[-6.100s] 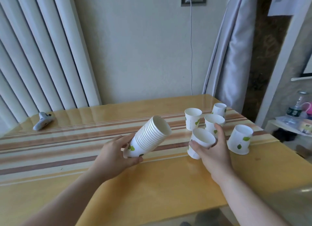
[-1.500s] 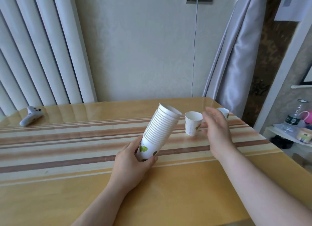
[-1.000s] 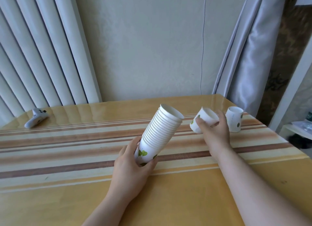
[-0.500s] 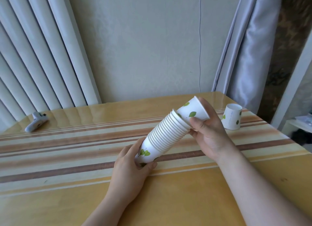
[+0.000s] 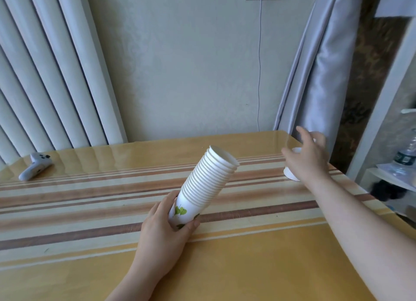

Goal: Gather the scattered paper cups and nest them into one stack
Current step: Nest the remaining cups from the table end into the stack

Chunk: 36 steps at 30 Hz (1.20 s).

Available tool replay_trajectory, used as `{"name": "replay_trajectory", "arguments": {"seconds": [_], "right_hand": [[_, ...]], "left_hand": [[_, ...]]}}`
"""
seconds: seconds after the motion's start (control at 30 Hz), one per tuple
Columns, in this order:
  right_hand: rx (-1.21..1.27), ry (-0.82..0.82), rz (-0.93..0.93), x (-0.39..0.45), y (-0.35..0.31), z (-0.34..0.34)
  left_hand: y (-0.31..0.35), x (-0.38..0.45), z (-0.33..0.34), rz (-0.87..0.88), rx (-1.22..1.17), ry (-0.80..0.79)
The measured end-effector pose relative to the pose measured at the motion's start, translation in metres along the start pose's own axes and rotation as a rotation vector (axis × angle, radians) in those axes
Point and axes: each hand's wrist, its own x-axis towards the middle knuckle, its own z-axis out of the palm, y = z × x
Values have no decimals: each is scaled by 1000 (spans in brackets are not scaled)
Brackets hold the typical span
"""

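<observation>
1. Your left hand [image 5: 164,231] is wrapped around the bottom of the stack [image 5: 206,183]; the fingers close on the lowest cup, with the thumb up its left side.
2. The stack is white paper cups nested tightly, their rolled rims forming a ribbed column. Only the lowest cup shows its wall, printed with green leaves.
3. The stack leans up and to the right, its open mouth facing away from you. It is held above the striped middle of the table [image 5: 258,267], with its base close to the surface; you cannot tell whether it touches.
4. Your right hand [image 5: 307,157] is out at the far right corner of the table, fingers spread and loosely curved, holding nothing.
5. One loose cup [image 5: 290,174] stands just behind that hand, white, mostly hidden by palm and wrist. Whether the fingers touch it cannot be told.
6. The loose cup is well apart from the stack, to its right and farther back.
7. A white controller [image 5: 36,169] lies at the far left edge of the table.
8. A grey curtain [image 5: 319,64] hangs behind the right corner.
</observation>
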Motion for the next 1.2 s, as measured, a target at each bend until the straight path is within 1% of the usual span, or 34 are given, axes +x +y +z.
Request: {"name": "replay_trajectory", "arguments": {"seconds": [0.03, 0.07, 0.1, 0.17, 0.2, 0.3, 0.37, 0.4, 0.43, 0.5, 0.67, 0.73, 0.8, 0.83, 0.87, 0.9, 1.0, 1.07, 1.1, 1.13, 1.2], "right_hand": [[-239, -62, -12, 7, 14, -1], [-394, -138, -14, 11, 28, -2], [-459, -209, -6, 13, 41, -1], [-440, -272, -34, 9, 59, 0], [-405, -252, -73, 5, 63, 1], [-256, -66, -136, -10, 64, -2], [-197, 18, -100, -22, 59, -5], [-185, 25, -66, -29, 57, -8], [-184, 14, -44, -35, 56, -10], [-218, -60, -6, -45, 56, -18], [-476, -312, 89, -58, 48, -29], [-504, -326, 99, -60, 40, -31], [-513, -289, 89, -61, 33, -31], [-464, -269, 82, -62, 28, -32], [-349, -255, 96, -64, 18, -33], [-129, -240, 125, -66, 7, -32], [654, -199, 230, -74, -40, -34], [1017, -221, 257, -81, -71, -33], [1138, -256, 252, -86, -84, -32], [1193, -295, 232, -91, -93, -31], [1168, -361, 181, -103, -105, -28]], "left_hand": [[0, 0, 0, -5, -4, -1], [-1, 0, 1, -10, -8, -1], [-1, 0, 1, -13, -12, -3], [-1, 0, 1, -13, -16, -4], [-1, 0, 1, -13, -18, -2], [-2, 1, 1, -10, -20, 2], [-2, 1, 1, -13, -22, -2], [-2, 0, 1, -15, -22, -4], [-1, 0, 1, -17, -23, -7], [-2, 0, 0, -19, -26, -8], [1, -2, -1, -4, -27, -8], [3, -3, -2, -1, -28, -5], [5, -4, -3, -1, -31, -8], [5, -5, -4, 0, -33, -8], [6, -5, -4, 1, -35, -8], [6, -5, -5, 3, -35, -7], [7, -5, -5, 5, -29, -9], [7, -6, -6, 4, -25, -8], [7, -6, -6, 1, -24, -7], [7, -6, -7, 0, -24, -6], [9, -7, -7, -3, -24, -6]]}}
